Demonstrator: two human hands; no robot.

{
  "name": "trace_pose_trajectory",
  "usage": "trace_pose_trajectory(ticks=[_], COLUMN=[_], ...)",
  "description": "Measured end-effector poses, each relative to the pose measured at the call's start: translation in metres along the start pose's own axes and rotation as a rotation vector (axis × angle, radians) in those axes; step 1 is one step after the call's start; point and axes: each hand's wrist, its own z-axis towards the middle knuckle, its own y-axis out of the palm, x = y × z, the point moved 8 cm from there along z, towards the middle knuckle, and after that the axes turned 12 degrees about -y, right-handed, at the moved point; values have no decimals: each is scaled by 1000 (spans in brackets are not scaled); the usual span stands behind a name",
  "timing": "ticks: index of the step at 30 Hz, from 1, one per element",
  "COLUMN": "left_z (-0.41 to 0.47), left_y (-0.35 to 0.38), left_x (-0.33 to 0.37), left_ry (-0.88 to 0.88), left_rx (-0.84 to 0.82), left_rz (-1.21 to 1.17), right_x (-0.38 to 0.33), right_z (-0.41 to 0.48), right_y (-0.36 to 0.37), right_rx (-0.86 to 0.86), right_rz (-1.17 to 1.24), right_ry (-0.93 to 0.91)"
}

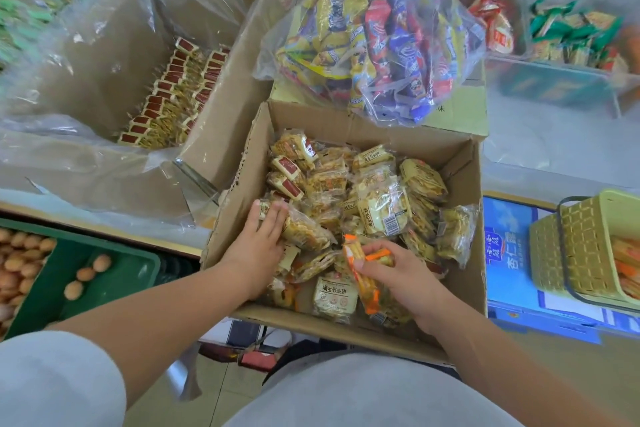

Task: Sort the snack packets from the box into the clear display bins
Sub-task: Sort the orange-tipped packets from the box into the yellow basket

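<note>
The orange-edged packet [360, 274] is sitting low in the cardboard box [460, 163], near its front wall, pinched by the right hand [405, 279] between thumb and fingers; that grip is closing on the one packet, though a second orange piece is showing at the fingertips and I cannot tell whether it belongs to the same wrapper. The left hand [261, 239] is lying flat on the pale yellow packets [381, 208], fingers spread and holding nothing. The slick wrappers are overlapping loosely, so a lift here is probably risking a neighbour dragging up and dropping over the box edge. The box is overhanging the surface [104, 218] toward the person, and leaning on its near wall could be tipping it. The clear display bins [571, 62] are standing well apart behind a bulging bag of mixed snacks [374, 45], which a reaching arm might be nudging.
</note>
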Motion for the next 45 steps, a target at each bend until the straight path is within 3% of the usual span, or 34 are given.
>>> trace_pose_trajectory(ticks=[7,13,19,22,24,26,29,31,34,36,39,45], left_z=[-7,-16,-3,13,22,26,10,3,-18,-38,-45,-33], left_y=[-20,-48,-65,-81,-95,-106,-121,-103,-45,-12,1,13], left_x=[-14,-42,-98,-123,-129,-123,-114,-92,-37,-18,-7,3], left_ry=[19,-37,-243,-338,-351,-343,-319,-237,-29,34,73,59], left_rx=[-105,-67,-2,116,195,218,423,261,-309,-552,-653,-629], left_rz=[-228,-580,-1194,-1515,-1514,-1321,-1150,-1102,-902,-740,-688,-733], right_x=[1,-8,-11,-11,-10,-9,-6,-2,2,4,8,13], right_z=[-7,-12,-13,-15,-16,-17,-17,-15,-10,-6,-1,5], right_y=[-4,-6,-16,-17,-16,-13,-9,-8,-3,1,6,6], right_rx=[30,23,41,51,57,47,19,7,-11,-21,-34,-27], right_rz=[22,55,72,72,67,65,58,55,51,45,49,67], right_ry=[12,9,-29,-39,-39,-37,-19,-6,12,19,33,48])
